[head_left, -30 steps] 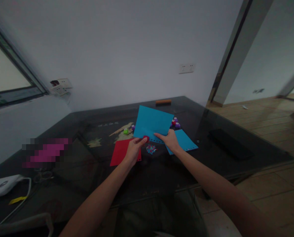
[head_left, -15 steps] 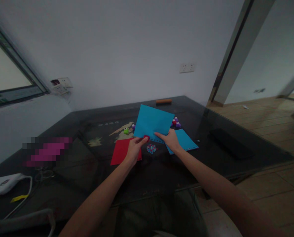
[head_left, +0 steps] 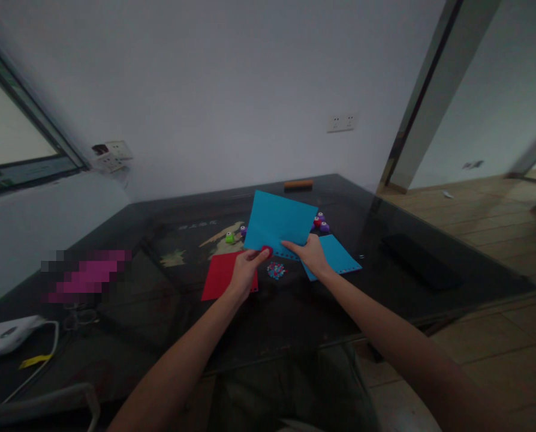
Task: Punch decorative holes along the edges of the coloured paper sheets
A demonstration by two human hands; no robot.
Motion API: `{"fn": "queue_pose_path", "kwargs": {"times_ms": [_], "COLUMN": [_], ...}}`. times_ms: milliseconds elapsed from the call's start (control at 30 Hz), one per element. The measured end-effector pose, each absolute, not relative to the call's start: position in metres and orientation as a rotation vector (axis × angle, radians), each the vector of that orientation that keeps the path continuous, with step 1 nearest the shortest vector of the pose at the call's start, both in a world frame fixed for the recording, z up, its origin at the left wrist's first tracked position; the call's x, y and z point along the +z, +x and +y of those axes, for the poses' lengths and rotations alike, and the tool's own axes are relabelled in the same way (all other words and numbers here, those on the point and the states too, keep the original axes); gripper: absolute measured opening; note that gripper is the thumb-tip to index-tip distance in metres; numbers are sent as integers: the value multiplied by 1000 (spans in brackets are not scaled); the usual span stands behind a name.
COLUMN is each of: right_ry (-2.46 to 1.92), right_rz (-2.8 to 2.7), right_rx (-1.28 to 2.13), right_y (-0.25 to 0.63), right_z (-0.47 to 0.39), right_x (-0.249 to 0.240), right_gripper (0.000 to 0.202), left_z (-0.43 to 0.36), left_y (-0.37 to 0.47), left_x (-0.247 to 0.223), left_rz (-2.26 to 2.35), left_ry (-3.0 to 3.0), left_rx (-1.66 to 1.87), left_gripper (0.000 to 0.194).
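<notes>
A blue sheet [head_left: 279, 222] is held raised above the dark counter [head_left: 295, 312]. Its lower edge is pinched by the right hand [head_left: 310, 255]; a small red punch [head_left: 267, 251] is gripped there by the left hand [head_left: 244, 270].

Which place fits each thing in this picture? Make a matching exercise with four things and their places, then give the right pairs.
Things:
1. blue paper sheet with a punched lower edge
2. flat red paper sheet
3. small red craft punch
4. orange bar-shaped object

Places:
A. at the table's far edge, near the wall
B. held up by the right hand
C. pinched in the left hand, at the raised sheet's lower edge
D. lying on the dark glass table, under the left hand

Pairs: 1-B, 2-D, 3-C, 4-A
</notes>
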State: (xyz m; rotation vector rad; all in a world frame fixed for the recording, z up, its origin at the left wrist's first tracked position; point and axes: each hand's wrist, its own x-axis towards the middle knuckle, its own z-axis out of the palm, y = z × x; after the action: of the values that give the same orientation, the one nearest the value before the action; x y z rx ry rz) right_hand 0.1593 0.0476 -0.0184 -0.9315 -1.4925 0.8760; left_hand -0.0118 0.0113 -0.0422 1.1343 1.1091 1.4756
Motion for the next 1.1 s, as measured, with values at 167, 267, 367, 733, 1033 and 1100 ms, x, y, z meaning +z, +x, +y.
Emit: {"fn": "queue_pose_path", "kwargs": {"times_ms": [167, 267, 367, 733, 1033, 1100], "right_ry": [-930, -923, -929, -943, -927, -941], "right_rz": [-1487, -1485, -1485, -1476, -1479, -1481], "right_rx": [899, 896, 896, 921, 918, 899], "right_y": [159, 159, 159, 161, 161, 161], "right_z": [50, 50, 50, 54, 56, 57], "right_x": [-20, -20, -20, -22, -26, -26], "right_gripper": [38, 37, 36, 38, 38, 39], "left_z": [11, 11, 12, 14, 13, 14], "left_y": [-11, -11, -11, -12, -13, -13], "left_x": [-42, -43, -44, -43, -41, -42], "left_rz": [1078, 1084, 1091, 1005, 1025, 1041], "left_ry": [1127, 1125, 1115, 1066, 1063, 1067], "left_rx": [1458, 1469, 1465, 1417, 1405, 1405], "left_gripper": [32, 31, 30, 28, 30, 30]}}
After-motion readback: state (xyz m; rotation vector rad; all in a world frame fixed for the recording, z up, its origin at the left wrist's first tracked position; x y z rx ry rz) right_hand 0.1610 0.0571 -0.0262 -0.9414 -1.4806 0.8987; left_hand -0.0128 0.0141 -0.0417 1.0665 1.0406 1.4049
